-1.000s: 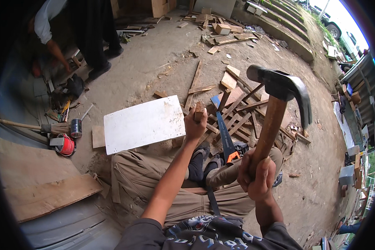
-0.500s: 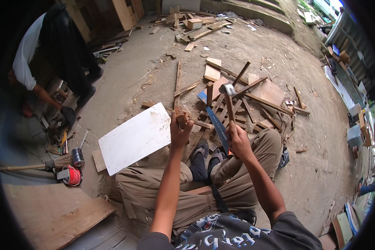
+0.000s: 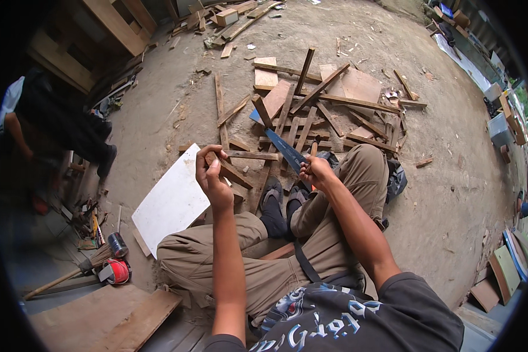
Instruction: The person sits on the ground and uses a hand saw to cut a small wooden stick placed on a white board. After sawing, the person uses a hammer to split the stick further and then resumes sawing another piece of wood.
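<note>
My left hand (image 3: 216, 182) is raised above my left knee, its fingers wrapped round a short wooden strip (image 3: 234, 173) that slants down to the right. In my closed right hand (image 3: 318, 172) is a hammer (image 3: 314, 148), seen nearly end-on, so its head is hard to make out. A handsaw (image 3: 286, 151) with a blue blade lies just beyond the right hand, its orange handle partly hidden by that hand. To the left of my left hand lies a white board (image 3: 171, 199).
A pile of wooden strips (image 3: 328, 97) and panels spreads in front of my feet. At left are a can (image 3: 117, 244), a red reel (image 3: 119, 272), a broom (image 3: 94, 261) and a plywood board (image 3: 117, 311). Another person (image 3: 58, 117) bends at the far left.
My right hand has lowered slightly, and the hammer now points away from me. My left hand has shifted left with the wooden strip. The view has swung, moving the other person toward the left edge.
</note>
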`<state>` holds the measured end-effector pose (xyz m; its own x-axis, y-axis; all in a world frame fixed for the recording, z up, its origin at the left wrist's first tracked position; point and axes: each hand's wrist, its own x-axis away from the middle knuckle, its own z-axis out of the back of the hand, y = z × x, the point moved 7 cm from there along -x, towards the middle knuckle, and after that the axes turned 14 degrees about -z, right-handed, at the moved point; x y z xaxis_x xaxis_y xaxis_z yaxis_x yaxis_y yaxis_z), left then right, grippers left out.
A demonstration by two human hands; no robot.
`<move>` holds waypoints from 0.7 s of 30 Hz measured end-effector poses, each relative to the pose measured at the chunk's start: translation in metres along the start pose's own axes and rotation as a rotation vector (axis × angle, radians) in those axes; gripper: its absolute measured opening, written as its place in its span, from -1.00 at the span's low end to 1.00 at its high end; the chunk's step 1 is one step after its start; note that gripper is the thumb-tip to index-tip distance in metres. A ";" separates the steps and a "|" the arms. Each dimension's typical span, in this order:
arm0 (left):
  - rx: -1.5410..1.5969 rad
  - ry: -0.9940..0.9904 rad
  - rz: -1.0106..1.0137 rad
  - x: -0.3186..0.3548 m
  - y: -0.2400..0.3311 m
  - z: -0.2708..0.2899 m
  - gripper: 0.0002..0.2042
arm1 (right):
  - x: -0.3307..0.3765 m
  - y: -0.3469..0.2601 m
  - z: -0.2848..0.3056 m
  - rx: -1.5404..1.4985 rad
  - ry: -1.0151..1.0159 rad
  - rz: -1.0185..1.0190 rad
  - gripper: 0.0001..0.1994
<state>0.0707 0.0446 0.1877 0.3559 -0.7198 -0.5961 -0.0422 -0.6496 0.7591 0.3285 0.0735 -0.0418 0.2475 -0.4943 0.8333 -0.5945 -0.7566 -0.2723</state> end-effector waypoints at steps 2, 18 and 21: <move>0.026 -0.040 -0.015 0.000 0.002 -0.004 -0.74 | -0.003 -0.009 0.016 0.018 0.063 0.052 -0.83; -0.062 -0.401 0.085 0.028 -0.028 -0.062 -0.57 | 0.115 -0.088 -0.054 0.347 -0.247 0.730 -0.70; -0.096 -0.500 0.147 0.039 -0.030 -0.075 -0.49 | 0.164 -0.063 -0.072 0.509 -0.362 0.856 -0.82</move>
<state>0.1560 0.0547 0.1611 -0.1373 -0.8458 -0.5156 0.0362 -0.5245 0.8507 0.3517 0.0706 0.1468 0.1605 -0.9822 0.0979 -0.3088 -0.1442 -0.9401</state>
